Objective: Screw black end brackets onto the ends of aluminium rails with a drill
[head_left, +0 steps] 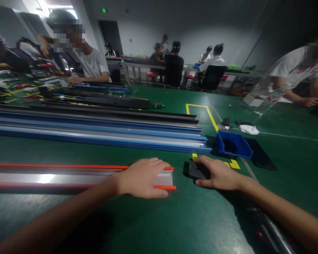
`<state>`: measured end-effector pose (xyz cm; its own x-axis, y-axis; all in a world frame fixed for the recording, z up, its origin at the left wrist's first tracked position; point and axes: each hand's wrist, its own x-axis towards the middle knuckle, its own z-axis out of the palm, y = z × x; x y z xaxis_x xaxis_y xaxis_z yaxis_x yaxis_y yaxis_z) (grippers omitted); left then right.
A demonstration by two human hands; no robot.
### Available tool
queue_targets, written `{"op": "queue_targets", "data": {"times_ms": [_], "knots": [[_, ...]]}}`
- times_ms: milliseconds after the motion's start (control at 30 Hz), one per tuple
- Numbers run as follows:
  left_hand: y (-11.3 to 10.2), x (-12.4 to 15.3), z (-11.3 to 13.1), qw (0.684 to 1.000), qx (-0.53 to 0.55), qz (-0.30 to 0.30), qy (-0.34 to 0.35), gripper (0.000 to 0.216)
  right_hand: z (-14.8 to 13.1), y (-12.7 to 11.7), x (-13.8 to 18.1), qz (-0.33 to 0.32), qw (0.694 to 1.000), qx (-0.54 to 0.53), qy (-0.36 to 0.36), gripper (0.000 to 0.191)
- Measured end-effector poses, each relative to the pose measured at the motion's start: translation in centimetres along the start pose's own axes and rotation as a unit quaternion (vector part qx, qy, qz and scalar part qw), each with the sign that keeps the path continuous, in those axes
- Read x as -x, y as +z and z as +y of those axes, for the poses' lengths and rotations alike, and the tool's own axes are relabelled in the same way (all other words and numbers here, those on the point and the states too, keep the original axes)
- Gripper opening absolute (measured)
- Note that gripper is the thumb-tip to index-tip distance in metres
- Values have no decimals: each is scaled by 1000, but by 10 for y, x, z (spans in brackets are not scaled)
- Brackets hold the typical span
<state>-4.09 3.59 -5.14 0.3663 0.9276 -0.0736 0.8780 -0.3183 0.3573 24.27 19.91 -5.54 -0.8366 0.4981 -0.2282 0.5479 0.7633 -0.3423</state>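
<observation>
My left hand [143, 178] lies across the right end of a long metal channel [55, 177] with orange edges. Its thumb is at the near edge and its fingers reach over the far one, gripping the channel. A short gap to the right, my right hand [219, 172] grips a flat black rectangular piece [197, 170] between thumb and fingers, just above or on the green table [159, 225]. Part of that piece is hidden under the fingers. The black piece and the channel's open end are apart, facing each other.
Blue channels [108, 135] and black channels [108, 111] lie behind. A blue bin [234, 144] with dark small parts stands right, beside a dark flat slab [261, 155]. A plastic bottle [270, 100] and a blurred tool [272, 229] are at right. Several people sit around.
</observation>
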Motion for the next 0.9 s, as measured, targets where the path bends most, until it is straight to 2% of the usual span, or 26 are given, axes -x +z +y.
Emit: {"op": "queue_targets", "data": {"times_ms": [167, 300, 500, 767, 900], "knots": [[-3, 0, 0, 1000, 0, -12, -7, 78, 3, 1, -2, 5, 1000, -4, -25, 49], [-5, -1, -2, 1000, 9, -21, 6, 76, 4, -1, -1, 7, 997, -48, -55, 43], [-7, -1, 3, 999, 10, -21, 30, 67, 3, -4, -2, 16, 997, -58, -52, 41], [2, 11, 16, 997, -52, -30, 40, 63, 3, -3, -3, 67, 993, -75, -54, 43], [10, 14, 22, 993, -109, -7, 50, 63, 0, -2, -2, 82, 989, -114, -49, 42]]}}
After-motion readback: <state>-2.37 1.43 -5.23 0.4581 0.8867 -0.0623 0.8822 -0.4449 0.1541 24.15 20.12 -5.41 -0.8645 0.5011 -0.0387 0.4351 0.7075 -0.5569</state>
